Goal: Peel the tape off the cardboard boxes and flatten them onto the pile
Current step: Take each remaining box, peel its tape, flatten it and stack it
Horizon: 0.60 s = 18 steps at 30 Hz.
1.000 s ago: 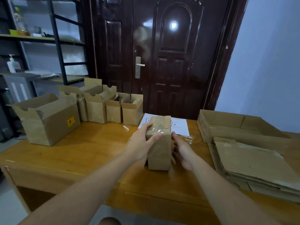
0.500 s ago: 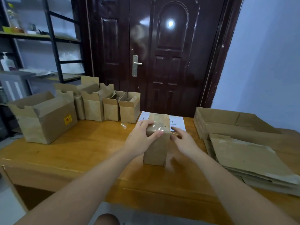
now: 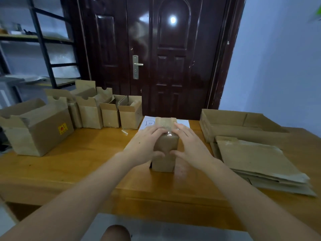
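1. Cardboard is what we grip in the head view: a small sealed box (image 3: 165, 150) stands upright on the wooden table (image 3: 83, 164), in the middle, just in front of a white sheet of paper (image 3: 147, 122).
2. Our left hand (image 3: 144, 146) clasps the box's left side, fingers curled over the top edge and thumb bent across the near face.
3. Our right hand (image 3: 191, 146) grasps the right side the same way, fingers lying over the top and thumb curling onto the front, almost meeting the left thumb.
4. Clear tape (image 3: 167, 132) runs shiny across the top of the box and down over the front edge, between our fingers; it looks unpeeled there.
5. To our right lies the pile of flattened cardboard (image 3: 257, 162), several layers deep, well apart from the box we hold.
6. Behind the pile sits a wide shallow carton (image 3: 231, 122) with its top open.
7. Along the far left of the table stands a row of open boxes (image 3: 107, 112), flaps up, touching one another.
8. At the left end of that row stands a large open box (image 3: 38, 131) with a yellow and red sticker on its side.
9. A small scrap of clear tape (image 3: 124, 132) lies on the table near the row.
10. A dark brown door (image 3: 172, 66) closes off the back, and a metal shelf rack (image 3: 43, 49) stands at far left.
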Tool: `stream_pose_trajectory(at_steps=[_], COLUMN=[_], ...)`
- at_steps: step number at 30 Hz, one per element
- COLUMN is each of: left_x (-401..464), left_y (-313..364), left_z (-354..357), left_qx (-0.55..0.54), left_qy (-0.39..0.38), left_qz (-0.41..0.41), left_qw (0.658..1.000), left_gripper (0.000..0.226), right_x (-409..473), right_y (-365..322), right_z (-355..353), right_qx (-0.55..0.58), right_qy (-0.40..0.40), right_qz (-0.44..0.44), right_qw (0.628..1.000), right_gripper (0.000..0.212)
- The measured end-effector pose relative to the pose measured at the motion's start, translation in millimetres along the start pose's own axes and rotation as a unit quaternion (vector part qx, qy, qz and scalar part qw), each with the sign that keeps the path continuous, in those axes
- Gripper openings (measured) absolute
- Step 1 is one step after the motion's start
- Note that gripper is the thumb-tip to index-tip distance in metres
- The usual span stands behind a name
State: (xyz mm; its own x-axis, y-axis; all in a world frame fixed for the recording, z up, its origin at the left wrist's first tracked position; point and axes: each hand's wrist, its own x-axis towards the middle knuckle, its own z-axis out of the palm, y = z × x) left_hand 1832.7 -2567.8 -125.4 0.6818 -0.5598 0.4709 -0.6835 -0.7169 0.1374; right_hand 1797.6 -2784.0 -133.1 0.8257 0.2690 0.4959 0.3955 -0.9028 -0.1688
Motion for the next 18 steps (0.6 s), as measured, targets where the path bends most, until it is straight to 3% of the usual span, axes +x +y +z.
stream_pose_trajectory(at_steps=[3,18], left_x=[-2,-1], left_y=[0,1], left_z=[3,5], left_qx=[0.020,0.070], left_qy=[0.019,0.039], left_qz=[0.003,0.044], left_qw=[1.000,0.996], left_gripper=[0.079,0.055], right_x=[5,16], right_y=[-5,3], right_z=[0,1], right_qx=[-0.018,-0.074], right_qy=[0.008,0.063], right_qz=[-0.044,-0.103], right_qw=[0.999,0.990], right_gripper=[0.073,0.039])
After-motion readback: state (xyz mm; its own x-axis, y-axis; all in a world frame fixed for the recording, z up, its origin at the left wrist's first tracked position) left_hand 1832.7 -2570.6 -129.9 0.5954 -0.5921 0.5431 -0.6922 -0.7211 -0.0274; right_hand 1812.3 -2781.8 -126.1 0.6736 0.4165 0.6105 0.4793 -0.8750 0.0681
